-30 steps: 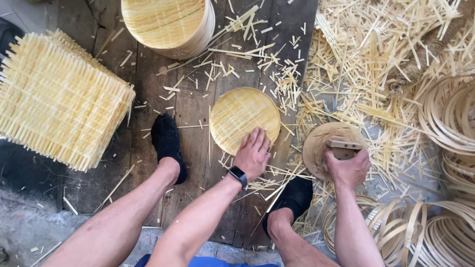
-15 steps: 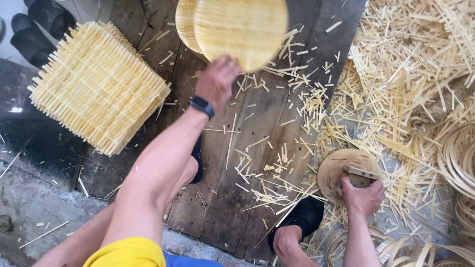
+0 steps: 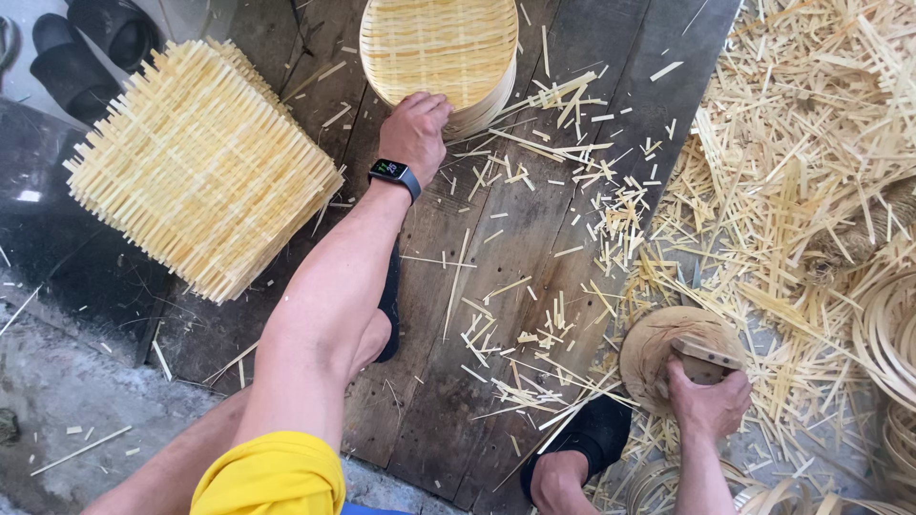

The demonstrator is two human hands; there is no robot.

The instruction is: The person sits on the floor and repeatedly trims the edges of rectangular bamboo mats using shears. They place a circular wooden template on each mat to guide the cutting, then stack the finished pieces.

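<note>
My left hand (image 3: 415,129), a dark watch on its wrist, reaches far forward and grips the near edge of a round woven bamboo disc (image 3: 439,43). That disc lies on top of a stack of the same discs at the upper middle. My right hand (image 3: 708,401) is closed on the wooden handle (image 3: 708,355) of a round wooden disc (image 3: 654,348), which rests flat among bamboo offcuts at the lower right.
A stack of square woven bamboo mats (image 3: 200,167) lies to the left. Black slippers (image 3: 95,38) sit at the top left. Bamboo scraps (image 3: 792,162) cover the right side, with bamboo hoops (image 3: 887,334) at the right edge. Dark wooden planks (image 3: 496,315) run underneath; my black shoe (image 3: 587,439) is below.
My left hand lifted the round woven disc off the planks, carried it forward and set it on the stack. The right hand stayed on the wooden disc's handle.
</note>
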